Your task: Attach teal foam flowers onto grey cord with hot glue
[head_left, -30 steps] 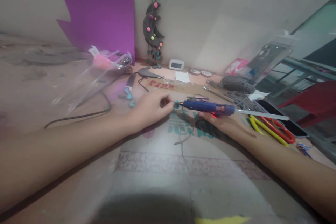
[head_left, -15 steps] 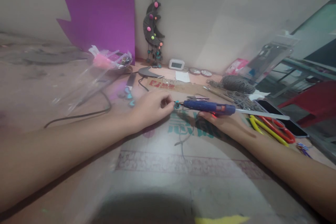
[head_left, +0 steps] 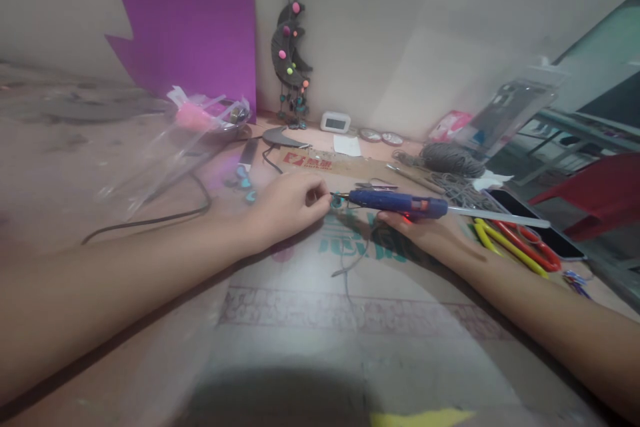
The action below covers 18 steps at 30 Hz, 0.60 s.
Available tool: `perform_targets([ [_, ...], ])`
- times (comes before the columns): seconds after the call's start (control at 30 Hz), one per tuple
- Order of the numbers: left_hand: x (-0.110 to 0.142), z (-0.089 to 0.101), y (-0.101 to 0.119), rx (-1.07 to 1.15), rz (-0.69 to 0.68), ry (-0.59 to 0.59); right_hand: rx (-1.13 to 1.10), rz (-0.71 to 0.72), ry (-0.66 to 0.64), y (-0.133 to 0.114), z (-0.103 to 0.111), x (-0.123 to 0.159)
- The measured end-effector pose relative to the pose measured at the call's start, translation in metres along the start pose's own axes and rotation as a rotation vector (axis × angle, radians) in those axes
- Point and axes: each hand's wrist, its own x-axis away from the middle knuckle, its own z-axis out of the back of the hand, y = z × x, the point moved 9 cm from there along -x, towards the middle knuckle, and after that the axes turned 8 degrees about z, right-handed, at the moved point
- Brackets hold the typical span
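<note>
My right hand (head_left: pixel 425 232) grips a blue glue gun (head_left: pixel 397 203) lying almost level, with a clear glue stick (head_left: pixel 500 217) sticking out to the right. Its nozzle points left at a small teal bead (head_left: pixel 337 201). My left hand (head_left: pixel 287 205) is closed in a pinch on that bead, right at the nozzle tip. Both hands rest over a flattened cardboard sheet (head_left: pixel 350 293) with teal print. A thin grey cord (head_left: pixel 350 263) lies on the cardboard just below the gun.
Yellow and red scissors (head_left: pixel 515 247) and a dark phone (head_left: pixel 530 217) lie right of my right hand. Grey yarn (head_left: pixel 450 160) sits behind them. A clear bag (head_left: pixel 200 123), a black cable (head_left: pixel 165 217), a purple sheet (head_left: pixel 190 33) and a moon ornament (head_left: pixel 291 47) stand at the back left.
Almost nothing differs; the glue gun tip and the pinched bead have edged slightly closer together, and the view has shifted a little.
</note>
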Motion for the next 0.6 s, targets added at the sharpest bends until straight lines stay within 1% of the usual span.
perform_targets([
  [0.1, -0.0001, 0.0000, 0.0002, 0.006, 0.001, 0.003, -0.036, -0.023, -0.036, 0.0026, -0.0035, 0.0002],
  [0.2, -0.0005, 0.0011, 0.0015, 0.007, 0.004, 0.006, -0.061, -0.055, -0.040, 0.0054, -0.0044, 0.0009],
  [0.47, -0.0002, 0.0026, 0.0018, 0.010, 0.020, 0.006, -0.096, -0.102, -0.026, 0.0080, -0.0049, 0.0010],
  [0.6, 0.0003, 0.0026, 0.0014, 0.023, 0.004, 0.015, -0.099, -0.099, 0.000, 0.0070, -0.0022, 0.0010],
])
